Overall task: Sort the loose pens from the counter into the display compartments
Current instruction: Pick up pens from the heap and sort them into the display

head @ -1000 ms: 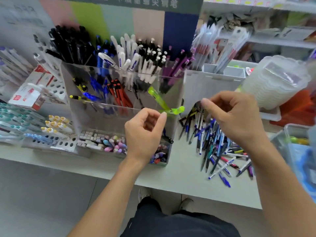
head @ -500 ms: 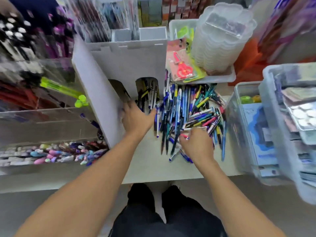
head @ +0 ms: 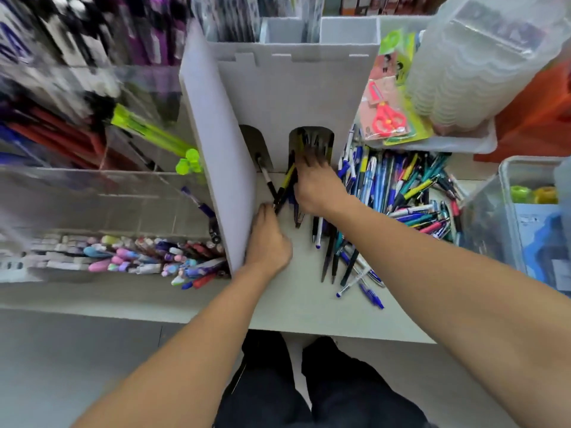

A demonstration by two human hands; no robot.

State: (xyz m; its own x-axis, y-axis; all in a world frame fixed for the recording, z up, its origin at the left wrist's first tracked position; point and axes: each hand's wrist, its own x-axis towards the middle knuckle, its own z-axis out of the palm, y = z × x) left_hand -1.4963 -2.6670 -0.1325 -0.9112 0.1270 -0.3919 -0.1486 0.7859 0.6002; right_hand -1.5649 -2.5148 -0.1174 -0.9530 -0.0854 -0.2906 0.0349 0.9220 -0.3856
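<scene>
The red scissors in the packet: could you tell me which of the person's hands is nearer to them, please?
Right. The right hand is at the arched opening, below and left of the red scissors. The left hand is lower, against the white stand, farther away.

I am looking down at a stationery shop counter (head: 191, 298). Clear acrylic display compartments (head: 102, 193) on my left are packed with pens sorted by colour, and a white display stand (head: 278, 88) rises ahead. A heap of loose pens (head: 401, 193) lies on the counter, packaged scissors (head: 387, 117) sit in a tray, and stacked clear plastic containers (head: 482, 60) stand behind.
</scene>
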